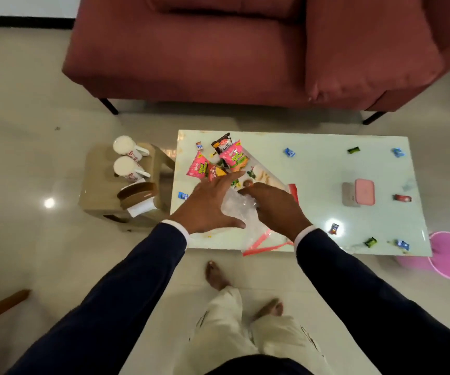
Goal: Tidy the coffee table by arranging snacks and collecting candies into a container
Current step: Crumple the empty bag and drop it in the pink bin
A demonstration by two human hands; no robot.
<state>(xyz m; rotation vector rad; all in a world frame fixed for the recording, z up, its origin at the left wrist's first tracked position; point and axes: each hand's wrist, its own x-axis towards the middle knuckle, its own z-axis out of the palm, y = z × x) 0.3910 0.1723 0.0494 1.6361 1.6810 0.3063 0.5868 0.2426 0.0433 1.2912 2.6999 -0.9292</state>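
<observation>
A: What writing is showing on the snack packets?

B: The black packet (221, 143) is showing a word that looks like "SALTED". The two pink packets (234, 156) are showing green letters, but they are too blurry to read. A small orange packet (216, 172) is lying between them.

A: How many candies are sitting on the coffee table (326, 171)?

B: Five blue candies (289, 152), two green candies (353, 150) and two red candies (402, 198) are lying well apart. One more small candy (199, 145) is sitting near the black packet.

A: What are the hands doing?

B: The left hand (209, 205) is hovering flat over the packets, its fingers spread wide and holding nothing. The right hand (274, 207) is curling its fingers around a clear plastic bag (241, 209) and gripping its top. The bag, with a red zip strip, is hanging over the near edge of the table.

A: Where is the container?

B: A pink box (364, 191) is sitting on the right part of the table, touching a grey box (347, 194).

A: What is standing beside the table?

B: Two white mugs (126, 158) and a jar with a brown lid (137, 196) are sitting on a small side table (96, 185). A pink bin (448, 255) is standing on the floor.
</observation>
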